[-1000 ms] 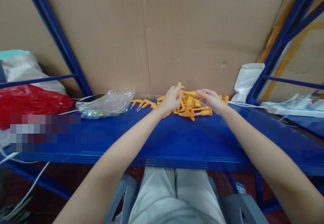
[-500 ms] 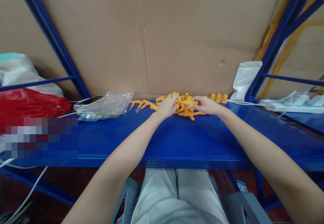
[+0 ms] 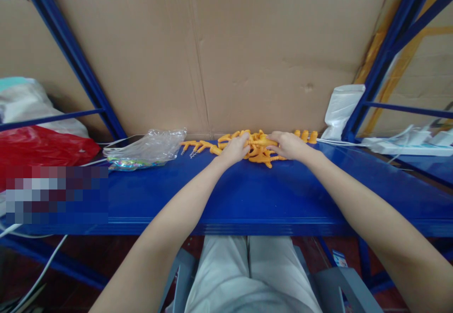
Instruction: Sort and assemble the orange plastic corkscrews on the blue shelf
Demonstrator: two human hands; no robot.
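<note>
Several orange plastic pieces (image 3: 264, 155) lie heaped on the blue shelf top, some of them knobbly or branched. Over the heap, my left hand (image 3: 236, 149) is closed on one end of a longish orange plastic part (image 3: 260, 142). My right hand (image 3: 288, 146) has its fingers wrapped round the other end of that part. The fingertips of both hands are partly hidden, so the part's exact shape cannot be made out. Left of my left hand lie more orange pieces (image 3: 198, 145) with thin metal spirals (image 3: 193, 153) hanging from them.
Upright orange pieces (image 3: 305, 136) stand right of my right hand. A clear plastic bag (image 3: 155, 147) with colourful contents lies left. A white pouch (image 3: 342, 110) leans on the cardboard wall (image 3: 247, 58). White power strips (image 3: 406, 148) and cables are at right, a red bag (image 3: 42, 148) far left.
My right hand has turned and shifted slightly to the left, and its fingers cover more of the orange part's end. My left hand stays nearly in place.
</note>
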